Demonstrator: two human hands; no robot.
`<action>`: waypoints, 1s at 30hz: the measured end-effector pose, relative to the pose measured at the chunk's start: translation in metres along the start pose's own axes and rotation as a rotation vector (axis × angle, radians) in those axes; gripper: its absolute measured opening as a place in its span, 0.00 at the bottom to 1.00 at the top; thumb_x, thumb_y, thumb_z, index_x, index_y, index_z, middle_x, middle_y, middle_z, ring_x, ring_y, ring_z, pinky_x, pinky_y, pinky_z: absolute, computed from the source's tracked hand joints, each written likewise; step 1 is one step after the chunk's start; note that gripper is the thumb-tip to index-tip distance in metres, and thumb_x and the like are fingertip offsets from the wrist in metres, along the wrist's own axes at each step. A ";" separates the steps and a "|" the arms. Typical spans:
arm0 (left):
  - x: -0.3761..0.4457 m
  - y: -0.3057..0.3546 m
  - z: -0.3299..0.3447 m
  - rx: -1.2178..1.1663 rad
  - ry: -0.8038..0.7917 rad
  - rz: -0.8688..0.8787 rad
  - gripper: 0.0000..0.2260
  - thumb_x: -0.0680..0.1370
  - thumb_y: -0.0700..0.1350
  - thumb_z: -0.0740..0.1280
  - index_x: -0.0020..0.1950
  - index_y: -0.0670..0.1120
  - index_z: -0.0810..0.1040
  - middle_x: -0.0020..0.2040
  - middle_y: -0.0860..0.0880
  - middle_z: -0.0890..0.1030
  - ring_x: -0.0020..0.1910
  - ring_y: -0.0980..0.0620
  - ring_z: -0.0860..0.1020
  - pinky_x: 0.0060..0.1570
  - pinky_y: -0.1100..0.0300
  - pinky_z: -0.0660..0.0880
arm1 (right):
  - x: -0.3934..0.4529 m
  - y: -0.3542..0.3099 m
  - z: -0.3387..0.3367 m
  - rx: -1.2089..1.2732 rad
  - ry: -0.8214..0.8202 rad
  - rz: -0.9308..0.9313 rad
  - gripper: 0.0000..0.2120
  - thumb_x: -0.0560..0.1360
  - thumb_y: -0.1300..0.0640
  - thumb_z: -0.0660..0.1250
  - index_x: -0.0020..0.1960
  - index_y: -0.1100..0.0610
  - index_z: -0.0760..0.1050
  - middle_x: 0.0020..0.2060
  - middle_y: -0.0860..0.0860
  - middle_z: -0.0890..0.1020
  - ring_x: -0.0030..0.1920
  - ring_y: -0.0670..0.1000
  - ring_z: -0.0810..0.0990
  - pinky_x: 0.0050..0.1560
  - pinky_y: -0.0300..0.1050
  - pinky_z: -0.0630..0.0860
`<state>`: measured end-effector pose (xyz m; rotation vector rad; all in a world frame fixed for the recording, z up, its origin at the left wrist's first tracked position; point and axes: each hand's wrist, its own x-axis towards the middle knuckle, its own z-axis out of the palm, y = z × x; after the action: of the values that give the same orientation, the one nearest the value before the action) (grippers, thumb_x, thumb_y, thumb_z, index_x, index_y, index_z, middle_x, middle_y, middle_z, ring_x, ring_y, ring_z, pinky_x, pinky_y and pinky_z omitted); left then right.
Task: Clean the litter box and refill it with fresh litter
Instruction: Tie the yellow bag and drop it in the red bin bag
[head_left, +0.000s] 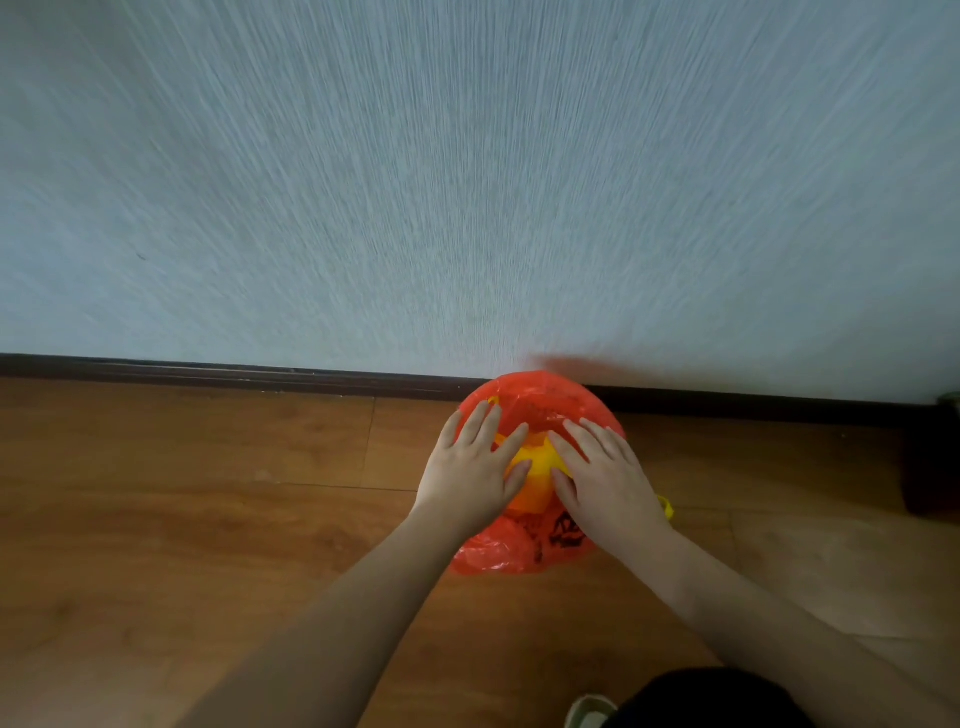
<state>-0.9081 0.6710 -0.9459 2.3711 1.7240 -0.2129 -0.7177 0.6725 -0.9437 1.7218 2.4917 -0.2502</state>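
A red plastic bag (540, 400) with black print lies bunched on the wooden floor against the wall. Something yellow (535, 467) shows in its middle, between my hands, and a bit of yellow (666, 506) sticks out at the bag's right side. My left hand (470, 467) lies flat on the bag's left part, fingers straight and spread. On the right part rests my right hand (602, 470), fingers also straight. Both palms press down on the bag. No litter box is in view.
A pale textured wall (467, 182) fills the upper view, with a dark baseboard (208, 371) along the wooden floor (182, 519). A dark object (930, 467) stands at the right edge. My shoe (589, 712) and dark clothing show at the bottom.
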 end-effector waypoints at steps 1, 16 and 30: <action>0.000 0.000 0.000 -0.006 -0.003 -0.005 0.26 0.82 0.62 0.40 0.80 0.56 0.51 0.80 0.45 0.53 0.79 0.47 0.46 0.75 0.47 0.42 | 0.001 0.001 0.000 -0.001 -0.007 0.004 0.25 0.79 0.45 0.48 0.69 0.54 0.72 0.67 0.54 0.74 0.69 0.55 0.70 0.71 0.54 0.65; -0.052 0.035 -0.095 -0.095 -0.137 -0.120 0.30 0.79 0.65 0.38 0.80 0.55 0.48 0.80 0.46 0.56 0.79 0.43 0.49 0.76 0.41 0.48 | -0.043 -0.014 -0.102 0.018 -0.115 0.019 0.29 0.79 0.39 0.40 0.77 0.48 0.56 0.75 0.51 0.63 0.76 0.52 0.58 0.76 0.53 0.50; -0.152 0.068 -0.384 -0.082 -0.036 -0.231 0.32 0.78 0.65 0.32 0.80 0.56 0.45 0.81 0.50 0.47 0.79 0.48 0.39 0.74 0.37 0.39 | -0.112 -0.041 -0.389 0.021 0.022 0.132 0.27 0.81 0.42 0.46 0.75 0.53 0.63 0.71 0.55 0.69 0.73 0.57 0.65 0.73 0.60 0.59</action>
<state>-0.8912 0.6051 -0.5333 2.0962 1.9490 -0.2135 -0.7125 0.6302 -0.5387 1.8977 2.3862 -0.2484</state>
